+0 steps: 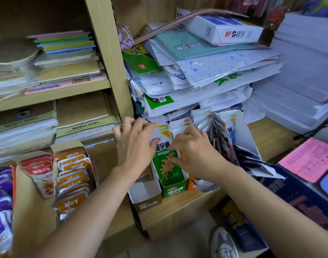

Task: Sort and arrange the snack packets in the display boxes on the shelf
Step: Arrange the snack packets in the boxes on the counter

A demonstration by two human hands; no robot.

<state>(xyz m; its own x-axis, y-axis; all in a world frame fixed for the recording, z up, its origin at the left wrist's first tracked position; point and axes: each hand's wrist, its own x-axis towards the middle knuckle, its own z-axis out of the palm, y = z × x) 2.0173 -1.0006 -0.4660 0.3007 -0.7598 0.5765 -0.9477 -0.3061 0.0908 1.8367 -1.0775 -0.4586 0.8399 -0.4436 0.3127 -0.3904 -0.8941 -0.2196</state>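
A row of green-and-white snack packets (pixel 166 161) stands upright in a green display box (pixel 175 189) on the shelf. My left hand (pixel 135 144) curls over the top of these packets from the left and grips them. My right hand (pixel 193 151) presses against the same packets from the right, its fingertips pinching their edge. To the left sits a brown-fronted display box (pixel 146 196), its front part bare. More white packets (pixel 200 116) and dark ones (pixel 222 144) stand in a white box (pixel 247 131) on the right.
Orange packets (pixel 73 170), red packets (pixel 42 174) and purple packets (pixel 1 194) fill cardboard boxes at the left. Stacked papers and plastic sleeves (pixel 206 71) tower behind the snack boxes. A dark blue box (pixel 297 192) with a pink sheet (pixel 308 159) lies at the right.
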